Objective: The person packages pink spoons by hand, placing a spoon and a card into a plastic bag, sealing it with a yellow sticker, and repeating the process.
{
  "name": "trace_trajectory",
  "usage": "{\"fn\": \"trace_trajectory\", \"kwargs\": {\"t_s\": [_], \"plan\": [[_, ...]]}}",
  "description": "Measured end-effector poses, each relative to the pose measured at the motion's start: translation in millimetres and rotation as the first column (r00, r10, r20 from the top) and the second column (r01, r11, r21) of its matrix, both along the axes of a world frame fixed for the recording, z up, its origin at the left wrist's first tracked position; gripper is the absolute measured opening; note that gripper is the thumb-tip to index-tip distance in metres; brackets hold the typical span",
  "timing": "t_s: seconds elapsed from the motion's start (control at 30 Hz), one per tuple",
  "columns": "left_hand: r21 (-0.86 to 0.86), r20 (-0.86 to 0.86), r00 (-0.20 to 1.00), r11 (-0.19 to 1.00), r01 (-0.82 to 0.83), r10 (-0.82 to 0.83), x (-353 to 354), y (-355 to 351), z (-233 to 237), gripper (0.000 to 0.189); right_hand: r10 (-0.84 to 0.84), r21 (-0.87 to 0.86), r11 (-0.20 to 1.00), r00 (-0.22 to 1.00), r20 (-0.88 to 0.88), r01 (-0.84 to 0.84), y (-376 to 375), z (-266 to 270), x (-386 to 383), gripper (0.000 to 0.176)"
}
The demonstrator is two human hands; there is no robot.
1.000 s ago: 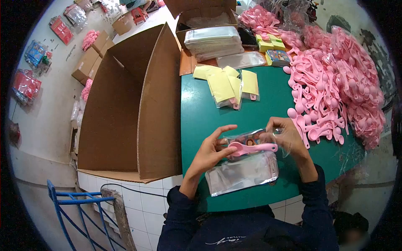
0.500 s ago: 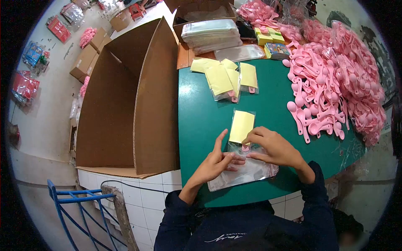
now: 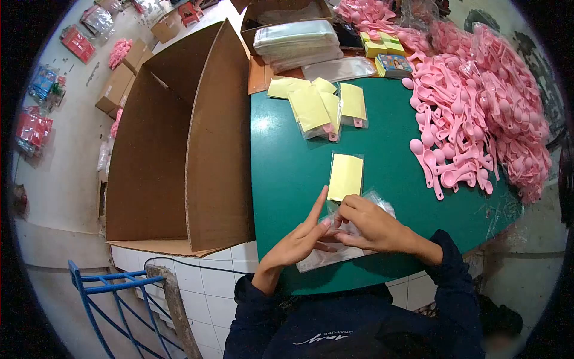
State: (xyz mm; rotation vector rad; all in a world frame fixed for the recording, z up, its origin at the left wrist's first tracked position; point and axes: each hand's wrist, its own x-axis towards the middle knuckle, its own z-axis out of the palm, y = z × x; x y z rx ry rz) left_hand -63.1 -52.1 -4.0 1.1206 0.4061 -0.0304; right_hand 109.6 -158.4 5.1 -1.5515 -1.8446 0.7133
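A clear plastic bag with a yellow card (image 3: 345,177) in it lies on the green table in front of me. My right hand (image 3: 369,226) is closed in a pinch at the bag's near end, its fingertips partly hiding the plastic. Close against it is my left hand (image 3: 302,240), index finger stretched out beside the bag and thumb near the right fingertips. Its lower fingers are apart, over the plastic. Beneath both hands lies a stack of clear plastic bags (image 3: 314,261), largely covered by them.
Several bagged yellow cards (image 3: 308,110) with pink spoons lie farther back. A big heap of pink spoons (image 3: 454,131) covers the right side. Stacked clear bags (image 3: 296,42) and picture cards (image 3: 394,64) are at the back. A tall open cardboard box (image 3: 220,143) stands left of the table.
My right hand has moved left and slightly down, its fingers closing at the bag's near end. My left thumb has come up beside it. The pink handle end at the bag is now hidden.
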Motion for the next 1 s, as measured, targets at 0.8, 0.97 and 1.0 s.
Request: {"fn": "trace_trajectory", "kwargs": {"t_s": [0.8, 0.97, 1.0], "plan": [[0.097, -0.017, 0.988, 0.984, -0.151, 0.154, 26, -13, -14, 0.030, -0.733, 0.134, 0.643, 0.555, 0.393, 0.754, -108, 22, 181, 0.032], [0.059, 0.055, 0.971, 0.970, -0.236, 0.233, 29, -13, -19, 0.035, -0.201, -0.039, 0.978, 0.976, 0.084, 0.205, -26, 15, 48, 0.038], [0.039, 0.063, 0.966, 0.967, -0.253, 0.251, 28, -14, -20, 0.035, -0.225, -0.010, 0.974, 0.969, 0.100, 0.227, -21, 9, 33, 0.038]]}}
